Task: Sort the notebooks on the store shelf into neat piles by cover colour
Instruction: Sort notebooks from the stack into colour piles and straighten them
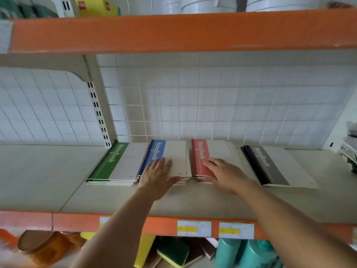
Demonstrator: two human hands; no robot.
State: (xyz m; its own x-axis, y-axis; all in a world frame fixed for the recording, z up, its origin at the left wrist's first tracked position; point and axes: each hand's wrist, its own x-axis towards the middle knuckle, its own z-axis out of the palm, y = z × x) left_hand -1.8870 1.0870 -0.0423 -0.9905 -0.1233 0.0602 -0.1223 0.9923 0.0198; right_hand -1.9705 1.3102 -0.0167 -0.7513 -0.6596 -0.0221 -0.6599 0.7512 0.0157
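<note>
- 4 notebook piles lie in a row at the back of the shelf (48, 180), against the white wire grid panel (212, 105): a green pile (114, 165), a blue pile (177, 157), a red pile (200, 157) and a black pile (270, 167), from left to right.
- The green and blue piles touch or overlap along their sides; the red pile sits just beside the blue one; the black pile lies apart, further right.
- How many notebooks each pile holds cannot be counted; only thin stacked page edges show at the near ends.
- 2 hands are in view. The left hand (158, 176) lies flat on top of the blue pile, fingers straight and spread, thumb reaching along the near edge; it grips nothing.
- The right hand (224, 175) lies palm down on the red pile, fingers stretched toward the red band and slightly bent. Whether its thumb hooks under the pile's edge cannot be told.
- The hands hide the near parts of the blue and red covers.
- 2 price labels (194, 228) show whole on the orange front rail (77, 222); a 3rd is half hidden behind the left forearm. Their print is too blurred to read.
- Below, a green and yellow sponge (172, 252) and teal bottles (243, 254) are cut off by the frame.
</note>
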